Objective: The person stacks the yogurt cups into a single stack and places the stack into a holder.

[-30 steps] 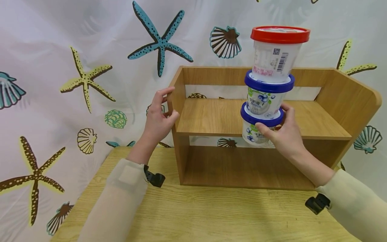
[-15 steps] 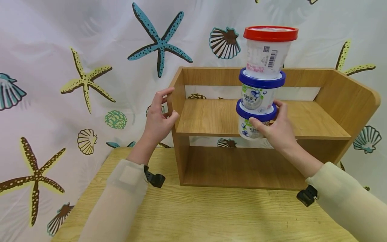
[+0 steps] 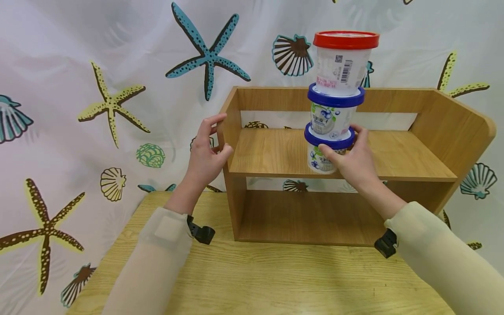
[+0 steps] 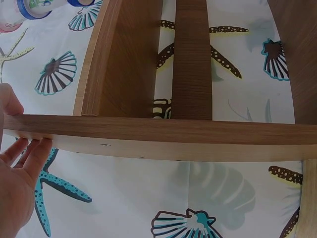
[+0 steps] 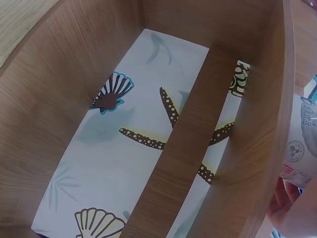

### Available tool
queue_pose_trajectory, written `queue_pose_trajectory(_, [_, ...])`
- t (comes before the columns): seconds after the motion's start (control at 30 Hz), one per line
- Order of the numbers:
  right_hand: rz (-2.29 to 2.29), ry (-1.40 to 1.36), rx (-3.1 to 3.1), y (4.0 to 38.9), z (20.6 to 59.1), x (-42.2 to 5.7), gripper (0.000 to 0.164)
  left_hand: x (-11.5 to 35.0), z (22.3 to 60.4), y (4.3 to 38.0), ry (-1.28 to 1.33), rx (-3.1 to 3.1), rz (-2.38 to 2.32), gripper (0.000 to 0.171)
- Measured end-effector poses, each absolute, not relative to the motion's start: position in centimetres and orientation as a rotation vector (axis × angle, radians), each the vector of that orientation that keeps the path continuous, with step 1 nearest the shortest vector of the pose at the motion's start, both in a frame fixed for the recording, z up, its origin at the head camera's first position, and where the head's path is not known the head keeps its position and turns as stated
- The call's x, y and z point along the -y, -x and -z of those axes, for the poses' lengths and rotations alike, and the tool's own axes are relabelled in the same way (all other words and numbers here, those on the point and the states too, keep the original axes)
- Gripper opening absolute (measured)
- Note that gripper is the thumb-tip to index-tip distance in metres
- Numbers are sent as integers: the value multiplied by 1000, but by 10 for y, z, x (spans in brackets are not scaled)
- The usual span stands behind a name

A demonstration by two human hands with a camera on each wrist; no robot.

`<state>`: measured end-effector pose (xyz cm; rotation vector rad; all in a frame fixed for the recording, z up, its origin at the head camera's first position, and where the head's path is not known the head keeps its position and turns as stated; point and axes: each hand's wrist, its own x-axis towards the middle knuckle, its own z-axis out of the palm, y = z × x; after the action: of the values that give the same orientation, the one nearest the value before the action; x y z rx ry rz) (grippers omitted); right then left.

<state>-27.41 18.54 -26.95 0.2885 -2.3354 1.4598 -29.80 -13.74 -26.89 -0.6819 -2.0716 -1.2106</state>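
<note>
My left hand (image 3: 208, 153) grips the front edge of the left side panel of a two-tier wooden shelf (image 3: 271, 151). In the left wrist view the thumb lies on one side of the panel and the fingers (image 4: 38, 158) on the other. My right hand (image 3: 356, 159) holds the lowest of three stacked tubs, a blue-lidded tub (image 3: 316, 158) with a blueberry print. On it stands a second blue-lidded tub (image 3: 327, 119), topped by a red-lidded tub (image 3: 334, 65) with a barcode. The stack is roughly upright, and its base overlaps the upper board near the front edge.
The shelf stands on a light wooden table (image 3: 267, 280). Its right side panel (image 3: 456, 131) rises beyond my right hand, and a back rail (image 3: 271, 99) runs along the top. Behind hangs a white curtain (image 3: 130, 39) printed with starfish and shells.
My right hand has carried the stack of tubs left and slightly up in the head view, with the lowest tub now level with the upper board. My left hand stays on the shelf panel.
</note>
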Motion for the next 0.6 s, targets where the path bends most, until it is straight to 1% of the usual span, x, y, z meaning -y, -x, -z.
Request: queue_pose_trajectory(0.6, [-1439,-147,2342,298,269,-181,93,137,269,298,681,2074,1207,61])
